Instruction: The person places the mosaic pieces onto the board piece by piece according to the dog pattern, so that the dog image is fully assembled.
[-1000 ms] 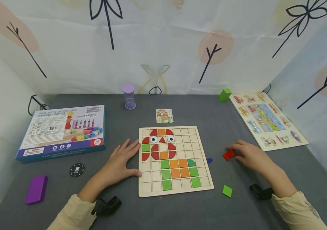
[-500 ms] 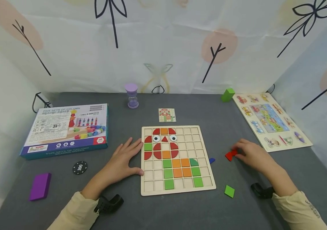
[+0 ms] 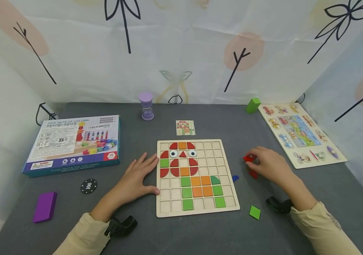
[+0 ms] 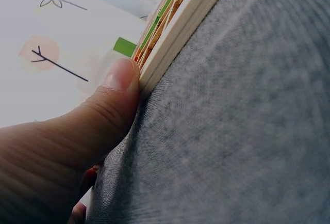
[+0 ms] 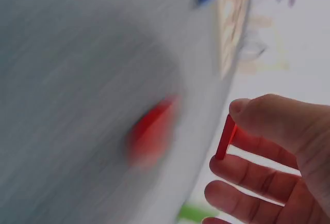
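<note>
My left hand [image 3: 133, 179] rests on the table, fingers spread, its thumb and fingertips touching the left edge of the wooden grid board [image 3: 214, 161]. In the left wrist view the thumb [image 4: 121, 79] presses against the board's pale side [image 4: 178, 38]. Red, orange and green tiles plus two eye pieces fill part of the grid. To the right of the board, my right hand [image 3: 272, 168] pinches a thin red tile [image 5: 226, 137] between thumb and fingertip, off the table. Another red tile [image 3: 253, 174] lies below that hand, blurred in the right wrist view.
A green tile [image 3: 255, 212] and a blue piece [image 3: 235, 178] lie right of the board. Behind it are a small pattern card [image 3: 185, 128] and a purple sand timer [image 3: 146, 106]. A box [image 3: 73, 141] stands left; a picture puzzle [image 3: 306, 156] lies right.
My right hand has lifted one red tile from the table and moved slightly left with it, leaving another red tile below. The left hand keeps its place at the board.
</note>
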